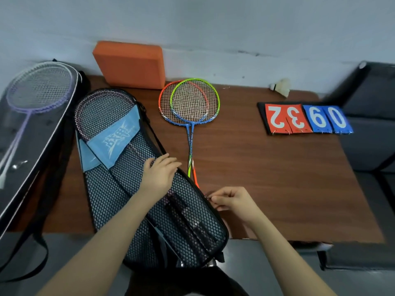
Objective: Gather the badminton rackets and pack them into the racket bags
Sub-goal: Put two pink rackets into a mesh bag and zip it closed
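Observation:
A black mesh racket bag with a light-blue panel lies on the table, with rackets visible inside it through the mesh. My left hand rests flat on the bag's upper side, fingers spread. My right hand pinches the zipper pull at the bag's right edge. A green-framed racket lies over an orange-framed racket on the table just right of the bag. At the far left a purple-and-white racket lies on a second black racket bag.
An orange foam block leans against the wall at the back. A shuttlecock and a flip scoreboard lie at the table's back right. A dark seat stands to the right. The table's front edge is near me.

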Tool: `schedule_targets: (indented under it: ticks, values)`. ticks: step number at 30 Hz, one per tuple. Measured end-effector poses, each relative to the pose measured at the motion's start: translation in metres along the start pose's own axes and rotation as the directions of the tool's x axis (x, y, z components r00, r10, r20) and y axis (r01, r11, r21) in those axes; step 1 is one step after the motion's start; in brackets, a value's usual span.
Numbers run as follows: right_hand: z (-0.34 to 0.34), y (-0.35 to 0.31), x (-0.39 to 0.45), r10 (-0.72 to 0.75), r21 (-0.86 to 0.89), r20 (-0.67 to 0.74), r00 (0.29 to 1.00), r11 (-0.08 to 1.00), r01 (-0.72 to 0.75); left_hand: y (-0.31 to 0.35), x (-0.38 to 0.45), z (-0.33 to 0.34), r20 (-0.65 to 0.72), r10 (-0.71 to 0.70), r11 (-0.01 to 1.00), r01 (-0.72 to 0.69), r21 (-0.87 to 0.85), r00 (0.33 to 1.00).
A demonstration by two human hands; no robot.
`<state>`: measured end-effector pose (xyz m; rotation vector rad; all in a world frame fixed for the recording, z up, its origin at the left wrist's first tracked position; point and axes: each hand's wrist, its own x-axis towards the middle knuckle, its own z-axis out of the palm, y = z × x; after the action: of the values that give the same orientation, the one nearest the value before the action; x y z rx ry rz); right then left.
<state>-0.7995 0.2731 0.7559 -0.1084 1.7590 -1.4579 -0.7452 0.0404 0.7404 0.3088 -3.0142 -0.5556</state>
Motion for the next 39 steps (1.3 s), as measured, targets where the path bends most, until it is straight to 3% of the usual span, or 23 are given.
schedule_targets:
  ticks: [3, 5, 12, 18, 23, 29, 33, 36, 39]
  values:
    - [0.006, 0.000, 0.001, -0.059, 0.004, -0.038, 0.998, 0.998, 0.060, 0.016, -0.015, 0.001, 0.073, 0.193, 0.981, -0.192, -0.017, 0.978]
    - [0.008, 0.000, 0.002, -0.086, 0.009, -0.050, 0.995, 0.996, 0.087, 0.028, -0.033, 0.007, 0.042, 0.277, 0.961, -0.277, -0.003, 0.960]
    - [-0.002, 0.011, -0.007, -0.129, 0.033, -0.090, 0.988, 0.991, 0.132, 0.039, -0.040, 0.014, -0.213, 0.119, 0.989, -0.136, -0.066, 0.970]
    - [-0.042, 0.025, -0.029, -0.170, 0.036, -0.271, 0.947, 0.982, 0.186, 0.054, -0.010, 0.021, -0.300, -0.013, 0.992, -0.026, -0.125, 0.954]
    - [-0.064, 0.044, -0.048, -0.196, -0.004, -0.388, 0.900, 0.977, 0.211, 0.071, 0.016, 0.020, -0.284, -0.065, 0.988, 0.022, -0.152, 0.957]
    - [-0.067, 0.054, -0.046, -0.090, -0.009, -0.328, 0.940, 0.996, 0.092, 0.078, 0.025, 0.022, -0.242, -0.096, 0.988, 0.062, -0.144, 0.966]
    - [-0.069, 0.051, -0.036, -0.038, 0.039, -0.304, 0.952, 0.998, 0.053, 0.073, 0.024, 0.017, -0.121, -0.112, 0.979, 0.089, -0.185, 0.986]
    - [-0.065, 0.045, -0.021, -0.053, 0.002, -0.335, 0.941, 0.998, 0.057, 0.067, 0.014, 0.010, -0.087, -0.226, 0.964, 0.210, -0.163, 0.970]
    - [-0.056, 0.027, -0.003, -0.115, -0.114, -0.311, 0.944, 0.990, 0.083, 0.057, -0.008, 0.009, -0.027, -0.413, 0.900, 0.404, -0.165, 0.910]
